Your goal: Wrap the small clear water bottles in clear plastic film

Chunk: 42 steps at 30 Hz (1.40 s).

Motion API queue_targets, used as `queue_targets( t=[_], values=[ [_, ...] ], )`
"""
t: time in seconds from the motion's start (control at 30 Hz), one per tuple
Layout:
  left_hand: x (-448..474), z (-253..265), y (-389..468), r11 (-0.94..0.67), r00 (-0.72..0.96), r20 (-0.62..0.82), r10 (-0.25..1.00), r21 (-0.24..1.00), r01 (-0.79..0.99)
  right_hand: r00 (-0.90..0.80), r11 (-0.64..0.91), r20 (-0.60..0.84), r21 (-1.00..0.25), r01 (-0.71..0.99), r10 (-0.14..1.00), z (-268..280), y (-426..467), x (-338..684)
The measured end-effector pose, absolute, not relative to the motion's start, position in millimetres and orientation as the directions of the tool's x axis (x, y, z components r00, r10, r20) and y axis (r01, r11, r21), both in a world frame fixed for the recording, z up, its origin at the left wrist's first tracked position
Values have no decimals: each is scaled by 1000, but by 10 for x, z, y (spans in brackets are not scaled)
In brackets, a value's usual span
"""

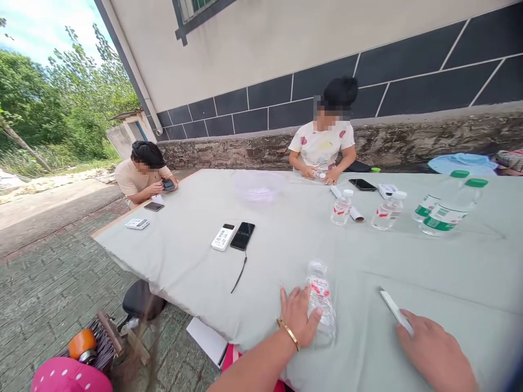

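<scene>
A clear plastic bottle [321, 296] with a red and white label lies on the cloth in front of me, its cap end pointing away. My left hand [297, 318], with a gold bangle at the wrist, rests against the bottle's left side. Its fingers are spread, and the thumb and nearest finger touch the plastic. To the right, my right hand [435, 351] is closed around a slim, pale utility knife [395, 310] with a dark tip. The knife points away and to the left, apart from the bottle. The palm side of this hand is hidden.
On the covered table [183, 228] stand two small bottles [341, 209] and two larger green-capped bottles [443, 215]. A black phone [242, 236] lies beside a white device [223, 237]. A translucent basin [259, 188] is farther back. Two people sit across the table, one holding a bottle.
</scene>
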State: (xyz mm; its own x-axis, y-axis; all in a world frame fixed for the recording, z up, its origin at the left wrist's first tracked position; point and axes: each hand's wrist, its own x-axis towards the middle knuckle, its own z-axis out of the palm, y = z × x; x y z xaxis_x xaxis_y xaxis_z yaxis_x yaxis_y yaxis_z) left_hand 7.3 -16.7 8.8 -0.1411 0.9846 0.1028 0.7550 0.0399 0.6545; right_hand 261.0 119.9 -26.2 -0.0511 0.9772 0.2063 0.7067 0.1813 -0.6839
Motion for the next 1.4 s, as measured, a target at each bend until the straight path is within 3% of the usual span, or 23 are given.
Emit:
queue_targets(
  t=[0.07,0.1,0.2,0.3,0.63,0.97,1.07,1.17,1.3,1.4],
  values=[
    [81,83,-192,45,-151,117,982,629,776,-24,136,210,-537,833,977,-38,946,2387],
    [83,79,-204,50,-160,123,979,617,785,-62,162,201,-534,830,978,73,821,2245],
    [78,54,-223,68,-178,126,976,602,796,-214,212,84,-691,692,973,301,551,1753],
    [63,20,-224,83,-189,105,976,626,775,-235,114,-45,-775,621,971,370,423,1356],
    [37,-17,-238,104,-195,66,979,659,745,-53,41,12,-807,589,999,63,253,1391],
    [22,-67,-232,92,-209,111,972,634,768,-166,193,119,-806,560,979,106,293,1315],
    [24,-79,-231,84,-219,138,966,636,767,-116,170,128,-834,525,985,199,340,1303],
    [29,-88,-235,69,-213,147,966,647,759,-72,80,51,-855,513,996,218,355,1367],
    [29,-100,-239,54,-203,145,968,671,740,-211,26,-121,-812,583,970,135,249,1420],
    [24,-109,-237,55,-206,133,970,700,712,-203,37,-119,-774,632,972,82,160,1397]
  ],
)
